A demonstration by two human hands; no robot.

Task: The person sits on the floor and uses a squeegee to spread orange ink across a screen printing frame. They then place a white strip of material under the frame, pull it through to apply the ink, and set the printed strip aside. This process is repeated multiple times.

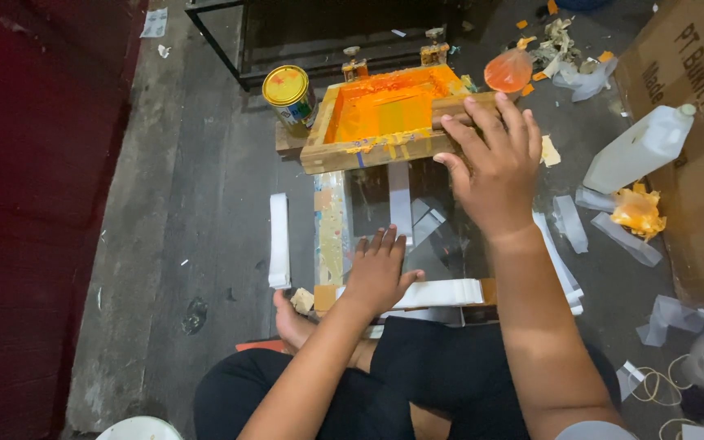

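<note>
A wooden-framed printing screen [344, 155] coated in orange ink is tilted up on hinges at the far end of a glass-topped base [442, 236]. My right hand [490, 163] grips the near right corner of that wooden frame. My left hand [378, 273] lies flat, fingers spread, on the glass near its front edge. It touches a stack of white strips [446, 292] lying across the front of the base. A white strip [401, 200] lies lengthwise on the glass under the raised frame.
A yellow-lidded tin can [291, 96] stands left of the frame. A pile of white strips [278, 240] lies on the floor to the left. A white plastic jug [641, 147], a cardboard box [694, 122], orange-stained rags [637, 210] and scraps sit right.
</note>
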